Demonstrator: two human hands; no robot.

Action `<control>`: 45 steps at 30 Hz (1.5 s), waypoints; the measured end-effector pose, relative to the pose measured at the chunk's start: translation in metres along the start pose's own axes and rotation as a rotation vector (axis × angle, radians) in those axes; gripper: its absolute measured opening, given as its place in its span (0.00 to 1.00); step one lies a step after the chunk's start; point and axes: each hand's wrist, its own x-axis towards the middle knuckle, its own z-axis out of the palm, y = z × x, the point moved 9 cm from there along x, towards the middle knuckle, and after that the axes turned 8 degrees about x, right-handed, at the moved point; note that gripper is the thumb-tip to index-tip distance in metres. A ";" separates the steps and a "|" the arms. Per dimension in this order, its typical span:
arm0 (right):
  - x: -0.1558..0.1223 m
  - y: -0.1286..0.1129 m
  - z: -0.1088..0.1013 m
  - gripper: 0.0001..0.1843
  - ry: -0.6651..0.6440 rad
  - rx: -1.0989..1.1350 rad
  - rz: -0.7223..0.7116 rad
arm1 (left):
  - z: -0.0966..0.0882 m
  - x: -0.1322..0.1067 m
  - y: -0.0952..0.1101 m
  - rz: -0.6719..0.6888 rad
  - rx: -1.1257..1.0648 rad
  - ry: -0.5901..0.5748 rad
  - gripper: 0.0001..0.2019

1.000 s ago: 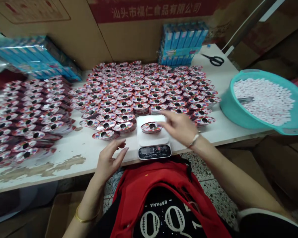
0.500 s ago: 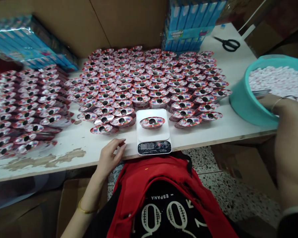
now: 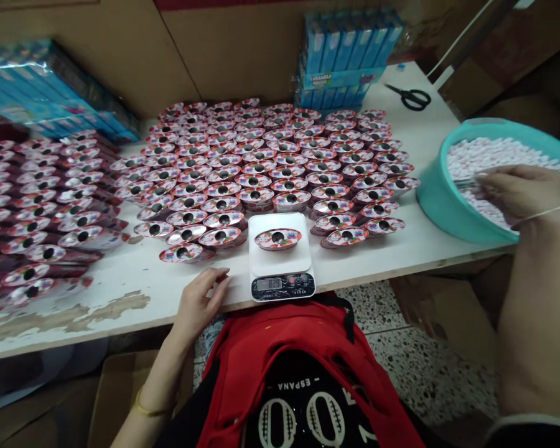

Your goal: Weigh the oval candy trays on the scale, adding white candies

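My left hand (image 3: 202,294) lies at the table's front edge, fingers loosely bent and thumb apart, holding nothing. To its right stands a white digital kitchen scale (image 3: 280,262), its display reading about 82.9. On the scale sits an oval-topped red and white carton (image 3: 277,239) with a round dark hole in its top. Over a turquoise tub (image 3: 436,186) at the right is my right hand (image 3: 527,190), closed on a thin grey metallic-looking piece (image 3: 466,183) whose full shape is hidden. Small white wrapped candies (image 3: 504,152) fill the tub beneath it.
Rows of similar cartons (image 3: 224,158) stand behind the scale, with more cartons (image 3: 37,218) at the left. Shrink-wrapped blue boxes (image 3: 23,87) and another blue pack (image 3: 340,62) line the back. Black scissors (image 3: 413,98) lie near the tub.
My right hand has shifted left and further over the candies. The scale reading has gone from about 83.0 to about 82.9. My left hand stays beside the scale; the whole view has shifted slightly.
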 end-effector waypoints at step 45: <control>-0.064 -0.134 0.186 0.05 -0.294 0.103 -0.549 | 0.004 -0.013 -0.006 -0.060 -0.059 -0.005 0.10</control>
